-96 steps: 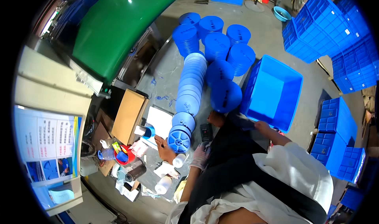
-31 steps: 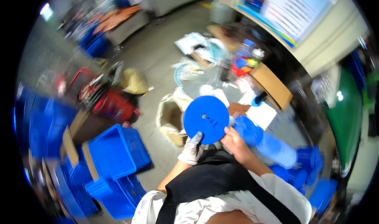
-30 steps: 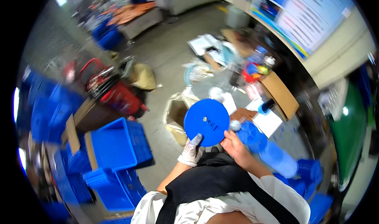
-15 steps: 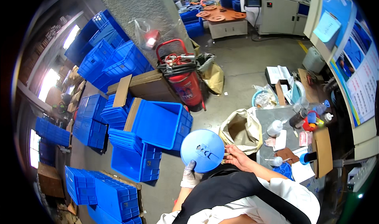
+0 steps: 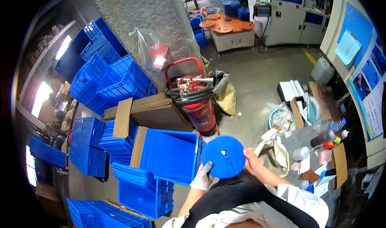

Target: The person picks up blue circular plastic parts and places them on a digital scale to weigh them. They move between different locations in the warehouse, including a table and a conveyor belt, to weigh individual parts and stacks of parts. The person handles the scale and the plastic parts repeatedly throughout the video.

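A round blue plastic reel [image 5: 223, 162] with small openings around its centre is held in front of my body, its flat face turned up toward me. On its lower left rim sits my left hand [image 5: 202, 177], in a pale glove with grey fingertips, thumb on the face and the other fingers hidden beneath. My bare right hand [image 5: 254, 165] grips the right edge, the thumb along the rim. Just behind the reel's right side stands an open beige sack [image 5: 277, 157]; a large blue bin [image 5: 171, 151] is close on its left.
Stacked blue crates [image 5: 124, 79] and cardboard sheets [image 5: 150, 109] stand at left, beside a red wheeled fire extinguisher [image 5: 201, 115]. To the right, a grey worktable [image 5: 299, 137] carries bottles and loose items. An orange-topped table [image 5: 229, 23] with discs stands far back.
The reel has tilted and lost its bright glare, so it looks darker. Both hands still hold it, the right hand now closer on its edge. The view has shifted, with the surroundings lower.
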A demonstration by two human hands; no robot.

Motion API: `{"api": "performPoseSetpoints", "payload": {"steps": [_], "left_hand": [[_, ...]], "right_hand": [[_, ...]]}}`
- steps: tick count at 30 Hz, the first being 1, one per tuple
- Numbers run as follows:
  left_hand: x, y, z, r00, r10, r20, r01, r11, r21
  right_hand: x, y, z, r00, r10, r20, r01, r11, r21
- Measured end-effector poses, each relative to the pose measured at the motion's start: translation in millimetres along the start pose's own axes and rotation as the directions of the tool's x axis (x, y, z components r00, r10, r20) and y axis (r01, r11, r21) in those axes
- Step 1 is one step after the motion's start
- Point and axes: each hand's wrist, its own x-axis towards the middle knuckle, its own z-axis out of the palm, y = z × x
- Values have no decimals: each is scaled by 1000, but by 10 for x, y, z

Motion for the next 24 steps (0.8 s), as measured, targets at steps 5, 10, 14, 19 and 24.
{"api": "performPoseSetpoints", "payload": {"steps": [5,10,14,19,24], "left_hand": [[416,511,-288,999,51,-15,-51,998,-30],[1019,621,-119,1000,-18,11,18,1000,23],[1779,807,197,987,-159,33,153,979,134],[3106,1029,556,995,-69,74,63,995,78],[4591,1118,1093,990,-35,138,35,999,1]], "right_hand": [[677,-102,677,999,14,34,-18,992,128],[1290,-238,616,998,-34,-55,46,966,256],[1791,-785,645,982,-182,-47,188,952,242],[2693,-1691,630,962,-273,-22,272,948,166],[3810,-2858,326,958,-276,-75,258,948,-187]]}}
